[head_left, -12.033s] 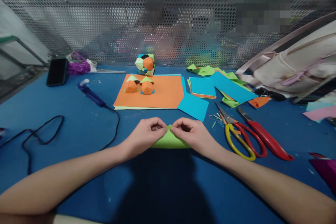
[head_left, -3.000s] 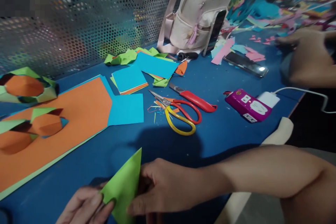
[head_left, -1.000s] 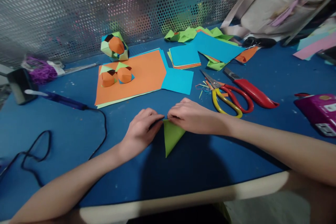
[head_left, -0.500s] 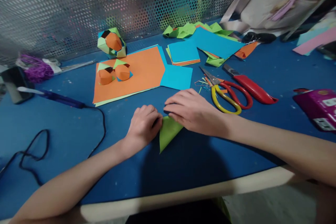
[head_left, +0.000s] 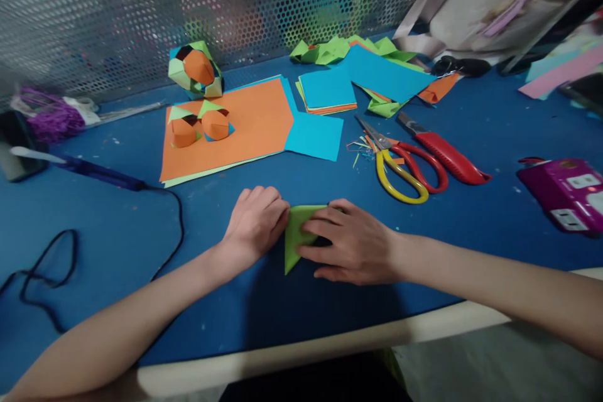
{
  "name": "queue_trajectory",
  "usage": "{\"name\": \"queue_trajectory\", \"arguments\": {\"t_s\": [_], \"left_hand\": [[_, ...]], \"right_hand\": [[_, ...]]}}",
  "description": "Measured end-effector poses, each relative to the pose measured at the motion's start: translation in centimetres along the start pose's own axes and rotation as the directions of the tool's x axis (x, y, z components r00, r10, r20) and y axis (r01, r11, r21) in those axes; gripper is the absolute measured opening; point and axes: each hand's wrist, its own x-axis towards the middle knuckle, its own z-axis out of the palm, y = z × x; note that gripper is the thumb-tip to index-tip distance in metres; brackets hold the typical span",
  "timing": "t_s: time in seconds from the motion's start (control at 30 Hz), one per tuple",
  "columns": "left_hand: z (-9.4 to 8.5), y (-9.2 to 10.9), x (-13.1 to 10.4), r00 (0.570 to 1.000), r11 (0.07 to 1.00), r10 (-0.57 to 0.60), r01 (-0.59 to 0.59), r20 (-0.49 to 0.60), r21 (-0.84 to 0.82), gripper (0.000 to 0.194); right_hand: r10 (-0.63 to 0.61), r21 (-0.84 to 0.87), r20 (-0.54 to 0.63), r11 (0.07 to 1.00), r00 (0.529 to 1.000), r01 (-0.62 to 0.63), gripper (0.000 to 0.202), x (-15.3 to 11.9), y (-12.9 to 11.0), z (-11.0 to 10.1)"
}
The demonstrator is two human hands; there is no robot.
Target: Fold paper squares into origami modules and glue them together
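A green folded paper triangle (head_left: 296,235) lies on the blue table between my hands, one point toward the front edge. My left hand (head_left: 258,220) has its fingers curled together at the paper's upper left corner, pinching it there. Over the paper's right side rests my right hand (head_left: 346,242), palm down with its fingers apart, hiding that part of the sheet. Beyond my hands are a cyan sheet (head_left: 315,136) and a large orange sheet (head_left: 254,119), which bears two small folded orange pieces (head_left: 183,132).
Yellow-and-red scissors (head_left: 400,185) and a red-handled cutter (head_left: 447,151) lie right of centre. A purple power socket block (head_left: 565,191) sits far right. A blue glue gun-like tool (head_left: 98,173) with a black cord lies left. A folded paper ball (head_left: 196,69) stands behind.
My right hand has moved down toward the front edge and spread its fingers over the green paper, uncovering its top edge. My left hand has stayed at the corner.
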Motion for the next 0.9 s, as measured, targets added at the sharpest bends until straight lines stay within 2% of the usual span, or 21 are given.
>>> {"name": "queue_trajectory", "arguments": {"t_s": [0.33, 0.47, 0.57, 0.63, 0.77, 0.9], "left_hand": [[0.0, 0.2, 0.0, 1.000, 0.999, -0.002, 0.002, 0.000, 0.048, 0.029], [0.0, 0.3, 0.1, 1.000, 0.999, -0.001, 0.001, 0.011, 0.046, 0.028], [0.0, 0.2, 0.1, 1.000, 0.999, -0.004, 0.004, 0.001, 0.052, 0.027], [0.1, 0.1, 0.1, 1.000, 0.999, -0.003, 0.002, 0.001, 0.043, 0.027], [0.1, -0.3, 0.1, 1.000, 1.000, -0.004, 0.004, 0.020, 0.015, 0.024], [0.0, -0.5, 0.1, 0.999, 1.000, -0.003, 0.004, 0.033, -0.027, 0.023]], "right_hand": [[0.041, 0.004, -0.041, 0.999, 0.998, -0.041, 0.030, -1.9, -1.6, 0.0], [0.078, 0.003, -0.162, 0.997, 0.984, -0.078, 0.031, -1.9, -2.0, -0.1], [0.170, -0.017, -0.236, 0.984, 0.957, -0.179, 0.040, -1.5, -2.4, -0.1], [0.207, -0.026, -0.226, 0.975, 0.952, -0.219, 0.051, -1.2, -2.9, 0.1], [0.156, 0.049, -0.112, 0.987, 0.981, -0.151, 0.075, -0.6, -3.9, 1.1], [0.131, 0.115, -0.030, 0.985, 0.991, -0.127, 0.078, -0.5, -4.0, 1.9]]}}
